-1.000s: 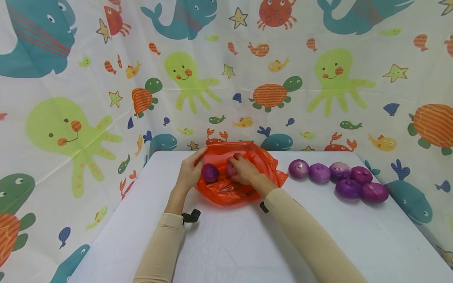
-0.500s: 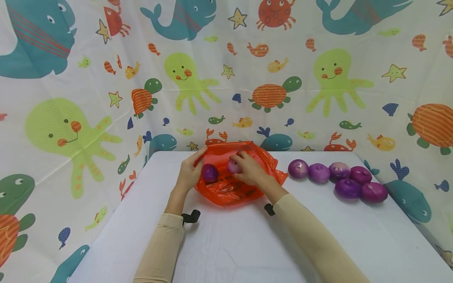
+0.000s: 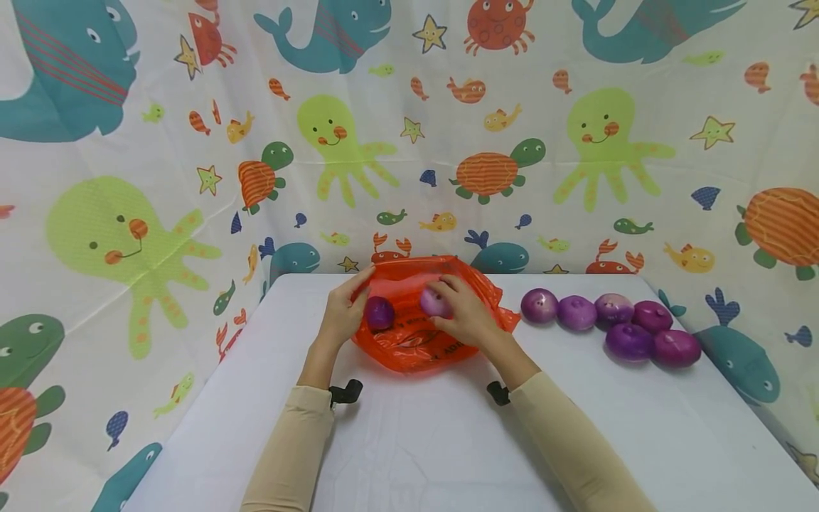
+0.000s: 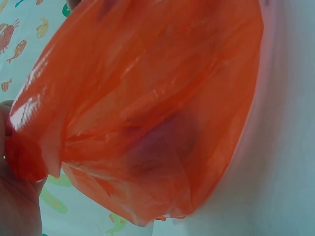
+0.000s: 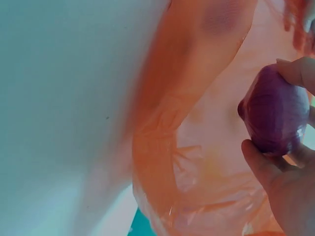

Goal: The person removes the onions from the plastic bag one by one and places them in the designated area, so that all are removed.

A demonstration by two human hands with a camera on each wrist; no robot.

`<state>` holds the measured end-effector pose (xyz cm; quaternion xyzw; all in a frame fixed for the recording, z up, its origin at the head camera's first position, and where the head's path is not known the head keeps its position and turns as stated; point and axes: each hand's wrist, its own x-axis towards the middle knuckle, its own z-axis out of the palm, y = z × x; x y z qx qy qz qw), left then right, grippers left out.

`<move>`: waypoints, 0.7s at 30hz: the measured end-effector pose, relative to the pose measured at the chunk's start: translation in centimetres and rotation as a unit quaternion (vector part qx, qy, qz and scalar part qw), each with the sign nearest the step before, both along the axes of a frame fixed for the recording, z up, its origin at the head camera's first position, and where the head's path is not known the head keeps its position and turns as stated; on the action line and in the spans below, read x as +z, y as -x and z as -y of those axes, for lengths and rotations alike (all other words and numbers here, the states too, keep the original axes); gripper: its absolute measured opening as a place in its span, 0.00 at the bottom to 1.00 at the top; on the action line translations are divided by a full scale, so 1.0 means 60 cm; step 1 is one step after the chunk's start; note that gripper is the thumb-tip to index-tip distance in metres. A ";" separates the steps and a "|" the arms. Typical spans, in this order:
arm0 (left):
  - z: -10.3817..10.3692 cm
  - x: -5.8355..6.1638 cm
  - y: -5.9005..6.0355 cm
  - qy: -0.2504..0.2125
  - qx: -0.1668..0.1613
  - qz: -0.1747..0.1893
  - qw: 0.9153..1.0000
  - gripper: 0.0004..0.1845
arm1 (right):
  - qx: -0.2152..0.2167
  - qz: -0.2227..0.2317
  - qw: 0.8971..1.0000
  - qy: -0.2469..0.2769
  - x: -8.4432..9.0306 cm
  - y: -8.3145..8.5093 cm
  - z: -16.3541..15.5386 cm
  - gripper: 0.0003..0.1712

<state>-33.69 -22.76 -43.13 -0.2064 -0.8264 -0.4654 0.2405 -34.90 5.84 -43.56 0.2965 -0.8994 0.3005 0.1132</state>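
A red plastic bag with dark print lies with its mouth spread wide on the white table. My left hand holds the bag's left rim, and in the left wrist view bunched red plastic shows at its fingers. Between the curled fingers and thumb of my right hand is a red onion, over the bag's opening. The right wrist view shows this onion pinched from two sides, its pointed end free. Another, darker red onion rests inside the bag near my left hand.
To the right of the bag, several red onions sit grouped on the white table. A cloth with printed sea animals hangs behind the table and along its sides.
My right hand has drawn the onion rightward and slightly up inside the bag's mouth, and the right forearm has shifted right. The left hand stays at the rim.
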 end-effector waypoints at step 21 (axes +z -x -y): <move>-0.002 -0.001 -0.002 -0.003 0.003 0.012 1.000 0.26 | 0.015 -0.049 0.998 0.021 0.003 -0.027 -0.039 0.41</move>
